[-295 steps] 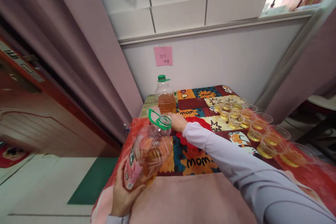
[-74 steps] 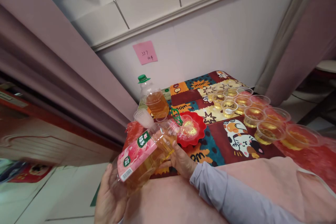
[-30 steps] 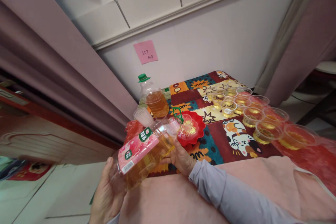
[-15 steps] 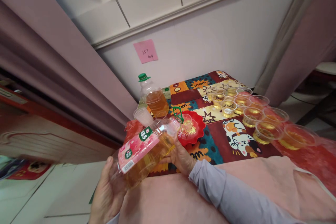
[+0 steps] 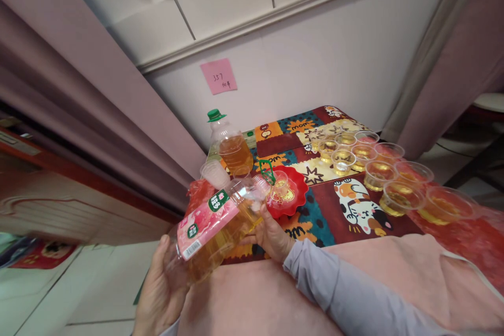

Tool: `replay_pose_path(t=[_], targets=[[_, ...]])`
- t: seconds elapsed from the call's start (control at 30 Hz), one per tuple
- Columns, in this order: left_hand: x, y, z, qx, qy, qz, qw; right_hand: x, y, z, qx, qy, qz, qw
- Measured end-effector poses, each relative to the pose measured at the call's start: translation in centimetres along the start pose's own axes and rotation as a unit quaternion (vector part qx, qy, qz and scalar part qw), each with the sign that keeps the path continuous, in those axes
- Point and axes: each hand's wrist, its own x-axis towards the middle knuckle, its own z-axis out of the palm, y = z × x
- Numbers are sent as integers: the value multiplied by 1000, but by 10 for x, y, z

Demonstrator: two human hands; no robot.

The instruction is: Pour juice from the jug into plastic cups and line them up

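Note:
A large clear bottle [image 5: 208, 220] with a pink label and amber liquid lies tilted between my hands, its neck pointing up and right. My left hand [image 5: 161, 283] cups its base. Around the lower side near the shoulder is my right hand [image 5: 271, 233], closed on the bottle. The neck reaches over a red scalloped dish [image 5: 297, 202], where a clear plastic cup [image 5: 281, 182] stands close to the mouth. A green handle piece [image 5: 268, 172] shows by the neck. How much liquid is in that cup, I cannot tell.
A second bottle [image 5: 234, 152] with a green cap stands behind, near a stack of clear cups [image 5: 214, 174]. Several cups with yellow liquid [image 5: 380, 174] stand in rows on the right. The table has a patterned mat [image 5: 326, 215]; a wall is behind it.

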Motion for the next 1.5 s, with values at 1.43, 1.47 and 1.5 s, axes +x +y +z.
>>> replay_pose_path(t=[1.43,1.47,1.5], targets=[[2,-1,-2,23,16,-5,1000,0,-4,1,-19,-2,6,1000],[1,-1,-1,24,16,-3,1000,0,-3,1,-20,0,6,1000],[1,-1,-1,26,14,-2,1000,0,-3,1,-21,1,6,1000]])
